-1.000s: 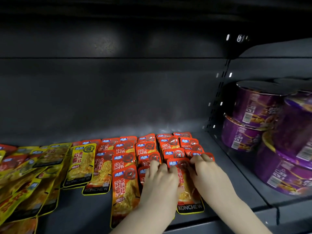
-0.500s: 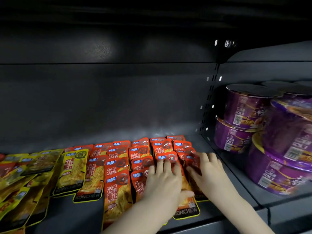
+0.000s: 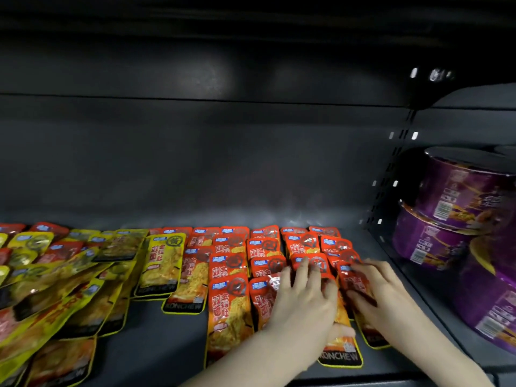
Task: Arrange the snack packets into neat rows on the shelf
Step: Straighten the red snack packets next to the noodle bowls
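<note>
Red snack packets point(image 3: 229, 300) lie in overlapping columns on the dark shelf point(image 3: 156, 344), right of centre. My left hand point(image 3: 304, 300) lies flat on the front packets of two columns, fingers straight and pressing down. My right hand point(image 3: 385, 289) is at the rightmost column and pinches a tilted red packet point(image 3: 353, 283) between fingers and thumb. A front packet marked KONCHEW point(image 3: 340, 356) sticks out under my left hand. Yellow packets point(image 3: 162, 263) lie to the left, one neat column and then a loose, skewed pile point(image 3: 55, 297).
Purple noodle bowls point(image 3: 460, 196) are stacked in the neighbouring bay at the right, behind a perforated divider point(image 3: 391, 185). The shelf's back wall is dark grey. Bare shelf shows at the right of the red columns point(image 3: 399, 275) and along the front edge.
Both hands slid a little deeper along the right-hand red columns. The right hand took hold of a packet in the rightmost column. The camera drifted, showing more of the yellow pile.
</note>
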Tool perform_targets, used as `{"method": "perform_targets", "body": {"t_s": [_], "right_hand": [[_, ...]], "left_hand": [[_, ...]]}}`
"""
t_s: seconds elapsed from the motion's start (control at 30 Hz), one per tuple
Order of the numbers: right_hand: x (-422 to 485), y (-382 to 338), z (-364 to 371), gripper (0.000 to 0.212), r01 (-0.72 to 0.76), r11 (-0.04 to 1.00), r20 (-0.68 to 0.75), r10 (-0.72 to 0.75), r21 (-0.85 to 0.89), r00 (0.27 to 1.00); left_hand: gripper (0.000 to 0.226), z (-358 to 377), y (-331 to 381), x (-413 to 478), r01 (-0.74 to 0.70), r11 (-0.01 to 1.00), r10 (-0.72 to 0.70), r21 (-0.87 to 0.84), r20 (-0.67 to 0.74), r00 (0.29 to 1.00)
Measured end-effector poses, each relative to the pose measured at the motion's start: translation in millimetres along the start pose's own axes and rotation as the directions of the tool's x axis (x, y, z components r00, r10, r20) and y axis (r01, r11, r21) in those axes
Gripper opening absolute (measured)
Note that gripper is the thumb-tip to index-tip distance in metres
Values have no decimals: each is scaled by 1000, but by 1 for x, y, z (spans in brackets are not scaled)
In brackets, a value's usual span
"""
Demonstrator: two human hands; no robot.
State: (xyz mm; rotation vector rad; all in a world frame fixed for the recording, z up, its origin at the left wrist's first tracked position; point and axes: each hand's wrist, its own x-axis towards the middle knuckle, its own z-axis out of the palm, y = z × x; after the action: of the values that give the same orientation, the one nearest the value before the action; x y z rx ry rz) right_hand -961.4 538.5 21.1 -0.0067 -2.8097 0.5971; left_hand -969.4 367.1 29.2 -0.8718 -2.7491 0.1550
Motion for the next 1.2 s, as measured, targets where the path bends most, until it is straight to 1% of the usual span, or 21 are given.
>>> {"method": "perform_targets", "body": {"t_s": [0.1,0.17,0.23,0.33,0.4,0.47,0.53,0.63,0.7,0.77,0.83,0.93,1.0,1.1,1.2], "right_hand": [[-1,4,-2,53,12,1000,13,-12,-2,1000],[0,-1,-9,53,-11,1000,39,11,21,999],[1,-8,-13,49,-49,999,36,48,18,998],[2,-27,-19,35,-118,992,-85,114,-47,990],[4,-44,-22,30,-146,987,-132,136,-72,982],[7,-62,-21,30,-101,993,-139,92,-62,986],[10,-82,-17,29,-9,999,-106,4,-47,994],[13,-118,-6,24,141,990,-11,-141,24,990],[17,-144,5,23,218,972,60,-223,85,973],[21,-168,19,24,271,954,101,-284,131,953],[25,-190,32,26,302,939,126,-323,163,938],[31,-223,48,28,331,923,168,-364,196,916],[34,-242,59,28,337,916,196,-379,219,904],[39,-264,75,27,328,918,241,-378,222,894],[47,-280,90,26,303,927,254,-354,219,900]], "left_hand": [[64,-3,-3,-6,-17,1000,15,-27,-60,998],[55,-7,-8,-12,-9,999,2,-51,-144,990],[48,-12,-16,-21,9,995,-34,-102,-240,970],[41,-19,-38,-36,39,981,-101,-192,-325,940],[36,-19,-59,-46,62,974,-137,-217,-353,926],[35,-17,-83,-57,110,969,-184,-221,-349,919],[34,-16,-108,-69,185,960,-247,-207,-329,911],[33,-14,-141,-90,293,940,-332,-174,-273,903],[32,-13,-159,-101,345,923,-379,-167,-251,891],[28,-12,-173,-112,395,907,-419,-144,-239,876],[19,-8,-186,-123,437,895,-444,-86,-235,864],[39,-3,-203,-136,502,865,-498,-19,-158,853],[46,0,-212,-143,527,850,-520,11,-141,842],[52,6,-222,-150,521,854,-515,2,-142,845],[48,10,-232,-152,503,863,-504,-47,-163,848]]}}
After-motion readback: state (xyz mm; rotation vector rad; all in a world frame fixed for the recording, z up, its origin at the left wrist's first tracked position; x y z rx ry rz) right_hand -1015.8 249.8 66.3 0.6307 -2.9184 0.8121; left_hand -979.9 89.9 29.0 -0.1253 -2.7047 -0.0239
